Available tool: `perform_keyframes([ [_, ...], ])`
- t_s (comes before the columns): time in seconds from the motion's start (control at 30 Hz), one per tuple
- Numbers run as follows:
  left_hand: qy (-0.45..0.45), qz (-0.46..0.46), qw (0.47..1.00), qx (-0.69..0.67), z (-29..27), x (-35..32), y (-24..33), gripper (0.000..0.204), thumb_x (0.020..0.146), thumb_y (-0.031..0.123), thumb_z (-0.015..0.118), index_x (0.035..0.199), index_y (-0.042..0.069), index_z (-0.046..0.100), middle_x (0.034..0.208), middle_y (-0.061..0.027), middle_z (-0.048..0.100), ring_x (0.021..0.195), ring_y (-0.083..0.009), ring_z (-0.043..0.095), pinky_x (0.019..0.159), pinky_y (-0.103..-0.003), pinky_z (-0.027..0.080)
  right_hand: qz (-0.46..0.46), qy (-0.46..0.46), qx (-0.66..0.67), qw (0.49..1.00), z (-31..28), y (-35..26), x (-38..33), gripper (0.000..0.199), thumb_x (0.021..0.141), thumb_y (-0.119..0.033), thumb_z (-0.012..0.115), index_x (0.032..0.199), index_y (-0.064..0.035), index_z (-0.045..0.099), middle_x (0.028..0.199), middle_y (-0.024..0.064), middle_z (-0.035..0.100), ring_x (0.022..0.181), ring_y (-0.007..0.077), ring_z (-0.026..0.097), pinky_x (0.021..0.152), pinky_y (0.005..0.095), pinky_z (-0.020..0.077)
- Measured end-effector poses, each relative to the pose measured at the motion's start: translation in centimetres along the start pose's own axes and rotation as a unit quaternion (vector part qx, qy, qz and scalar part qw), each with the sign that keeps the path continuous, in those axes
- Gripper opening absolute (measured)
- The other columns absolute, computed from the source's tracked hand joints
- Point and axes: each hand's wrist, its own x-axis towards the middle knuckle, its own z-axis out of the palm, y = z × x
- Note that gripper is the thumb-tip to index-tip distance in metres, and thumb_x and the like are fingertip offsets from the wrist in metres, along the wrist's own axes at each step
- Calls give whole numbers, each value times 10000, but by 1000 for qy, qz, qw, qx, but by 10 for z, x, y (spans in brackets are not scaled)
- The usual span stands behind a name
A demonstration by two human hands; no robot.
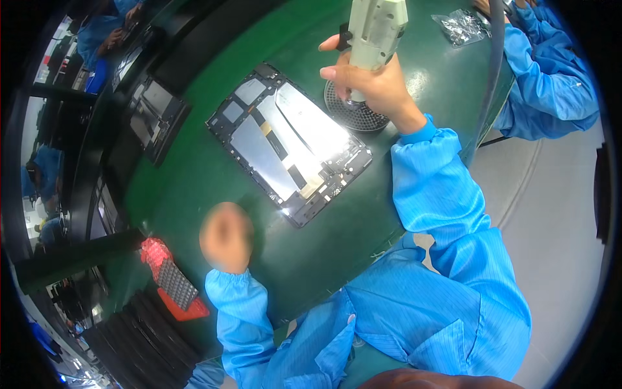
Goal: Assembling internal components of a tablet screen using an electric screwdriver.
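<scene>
My right hand [372, 81] is closed around a pale green electric screwdriver [376, 32], with the thumb and a finger showing at its left side. The driver's lower end is over a round, dark dish with a perforated surface [353, 115]; I cannot tell if it touches. Left of the dish lies an opened tablet-like device [272, 129], its silver plates, black frame and circuit board facing up. My left hand [227, 236] is by the device's near left side, apart from it. It is smeared, so its fingers and anything in them cannot be made out.
Another opened device [152, 117] rests on a dark rack at the left. A black gridded pad and red wrapping [155, 251] lie at the lower left, near stacked black trays [139, 334]. A bag of small metal parts [461, 29] is at the far right, beside a person in blue [547, 84].
</scene>
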Motion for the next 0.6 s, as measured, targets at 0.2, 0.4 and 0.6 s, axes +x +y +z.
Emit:
perform_keyframes([
  [0.2,2,70,998,1,6,1,4,150,812,-41,612,961,-51,620,892,-97,592,710,-130,597,634,-231,506,9,-8,-16,1000,-1,2,0,275,725,-52,716,949,27,575,576,24,560,466,99,539,451,232,431],
  [0.4,-1,76,996,47,4,1,10,176,790,-69,624,965,-55,622,908,-103,594,738,-134,599,681,-227,501,35,4,-41,999,2,0,-2,244,719,-50,708,909,17,570,571,26,557,470,101,540,453,237,423],
  [0.6,33,-8,998,-55,6,1,6,163,804,-59,616,968,-61,609,892,-95,599,759,-142,609,692,-231,504,17,-3,-42,999,1,-1,1,246,717,-42,702,910,22,563,571,27,557,473,104,542,454,237,424],
])
